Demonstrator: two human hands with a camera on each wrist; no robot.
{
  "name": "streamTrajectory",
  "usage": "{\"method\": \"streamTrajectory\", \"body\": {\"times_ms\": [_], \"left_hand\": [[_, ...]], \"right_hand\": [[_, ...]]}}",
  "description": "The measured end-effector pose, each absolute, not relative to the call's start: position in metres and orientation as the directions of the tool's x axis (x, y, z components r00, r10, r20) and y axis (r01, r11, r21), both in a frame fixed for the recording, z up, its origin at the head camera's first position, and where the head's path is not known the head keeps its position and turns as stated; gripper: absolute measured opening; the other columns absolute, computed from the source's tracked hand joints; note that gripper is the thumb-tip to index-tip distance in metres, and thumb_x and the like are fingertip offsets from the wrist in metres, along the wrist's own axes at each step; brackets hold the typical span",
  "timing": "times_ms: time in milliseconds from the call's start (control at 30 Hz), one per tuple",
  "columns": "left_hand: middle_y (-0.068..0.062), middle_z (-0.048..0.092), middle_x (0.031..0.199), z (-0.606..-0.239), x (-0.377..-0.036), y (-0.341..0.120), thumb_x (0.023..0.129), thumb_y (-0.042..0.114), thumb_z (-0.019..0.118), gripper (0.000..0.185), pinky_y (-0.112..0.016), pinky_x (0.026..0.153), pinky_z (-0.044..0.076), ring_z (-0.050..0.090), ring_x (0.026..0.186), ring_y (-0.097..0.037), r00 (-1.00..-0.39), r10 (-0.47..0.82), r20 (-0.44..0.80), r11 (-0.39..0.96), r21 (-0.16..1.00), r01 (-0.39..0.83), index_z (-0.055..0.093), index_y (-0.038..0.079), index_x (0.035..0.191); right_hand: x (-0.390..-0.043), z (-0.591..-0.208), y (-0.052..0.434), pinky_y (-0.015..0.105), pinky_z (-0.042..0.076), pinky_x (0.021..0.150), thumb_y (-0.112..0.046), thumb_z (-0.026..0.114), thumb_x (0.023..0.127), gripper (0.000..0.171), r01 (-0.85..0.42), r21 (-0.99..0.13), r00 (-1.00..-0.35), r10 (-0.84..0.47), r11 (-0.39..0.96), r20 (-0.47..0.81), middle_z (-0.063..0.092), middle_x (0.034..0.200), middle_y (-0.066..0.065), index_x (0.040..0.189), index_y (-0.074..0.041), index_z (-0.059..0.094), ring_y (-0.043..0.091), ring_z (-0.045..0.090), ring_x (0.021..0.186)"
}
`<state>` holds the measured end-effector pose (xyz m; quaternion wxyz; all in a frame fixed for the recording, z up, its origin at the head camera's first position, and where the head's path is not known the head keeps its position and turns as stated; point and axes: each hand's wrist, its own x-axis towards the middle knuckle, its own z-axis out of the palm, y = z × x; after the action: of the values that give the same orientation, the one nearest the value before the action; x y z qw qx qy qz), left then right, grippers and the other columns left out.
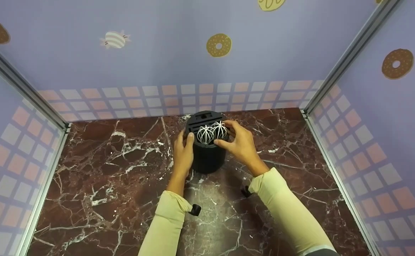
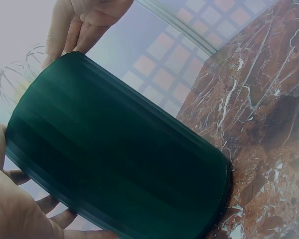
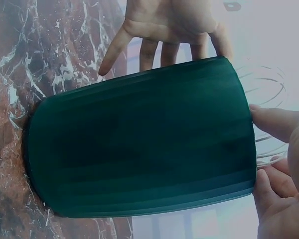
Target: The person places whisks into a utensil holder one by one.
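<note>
A dark green-black cylindrical utensil holder [image 1: 209,158] with a slotted top stands upright on the marble surface. Two white wire whisks [image 1: 205,135] poke up side by side from its front half, wire ends upward; their lower parts are hidden inside. My left hand [image 1: 183,151] holds the holder's left side, thumb up at the rim and fingers spread along the wall in the right wrist view. At the right, my right hand [image 1: 241,142] grips the rim around the right whisk [image 1: 219,130], with the thumb at the front edge and the other fingers at the side and back.
The red-brown marble surface [image 1: 122,185] spreads around the holder. A lilac back wall [image 1: 165,53] with sweets printed on it rises close behind, and side panels with metal edge strips [image 1: 332,163] border left and right. Small black devices [image 1: 195,209] sit at both cuffs.
</note>
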<state>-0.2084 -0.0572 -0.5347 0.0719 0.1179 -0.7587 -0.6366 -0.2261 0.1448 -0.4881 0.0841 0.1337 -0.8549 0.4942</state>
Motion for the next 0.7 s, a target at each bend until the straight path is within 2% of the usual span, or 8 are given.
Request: {"method": "streamTrajectory", "body": {"times_ms": [267,400,533,700], "left_hand": [[-0.018,0.042,0.154,-0.532,-0.209,-0.060,0.104,0.048,0.051,0.061,-0.051,0.117,0.036,0.045,0.141,-0.034,-0.968,-0.241,-0.073,0.128,0.986,-0.106,0.043,0.018,0.156],[-0.018,0.040,0.156,-0.527,-0.209,-0.060,0.104,0.048,0.050,0.062,-0.052,0.118,0.036,0.045,0.142,-0.035,-0.969,-0.224,-0.102,0.122,0.984,-0.132,0.040,0.018,0.157],[-0.019,0.041,0.157,-0.523,-0.208,-0.060,0.106,0.046,0.048,0.061,-0.055,0.119,0.033,0.042,0.145,-0.038,-0.971,-0.224,-0.080,0.185,0.975,-0.123,0.039,0.016,0.158],[-0.019,0.044,0.157,-0.520,-0.204,-0.063,0.109,0.041,0.041,0.056,-0.054,0.121,0.030,0.040,0.146,-0.037,-0.975,-0.219,0.022,0.337,0.940,-0.055,0.040,0.014,0.158]], "right_hand": [[-0.223,-0.491,0.147,0.026,0.051,0.104,-0.018,0.090,0.078,0.065,-0.372,-0.823,-0.928,-0.165,0.430,0.333,0.066,0.134,0.013,0.134,-0.004,0.060,0.027,0.064,0.127],[-0.221,-0.493,0.148,0.029,0.052,0.103,-0.014,0.088,0.081,0.059,-0.400,-0.849,-0.916,-0.132,0.344,0.378,0.067,0.133,0.015,0.132,-0.003,0.062,0.030,0.065,0.125],[-0.220,-0.497,0.152,0.034,0.054,0.102,-0.014,0.085,0.084,0.051,-0.445,-0.842,-0.893,-0.088,0.304,0.441,0.069,0.129,0.013,0.130,-0.005,0.065,0.031,0.067,0.121],[-0.220,-0.498,0.163,0.039,0.055,0.101,-0.020,0.084,0.087,0.048,-0.516,-0.747,-0.843,-0.094,0.419,0.529,0.071,0.126,0.008,0.129,-0.008,0.066,0.030,0.070,0.114]]}}
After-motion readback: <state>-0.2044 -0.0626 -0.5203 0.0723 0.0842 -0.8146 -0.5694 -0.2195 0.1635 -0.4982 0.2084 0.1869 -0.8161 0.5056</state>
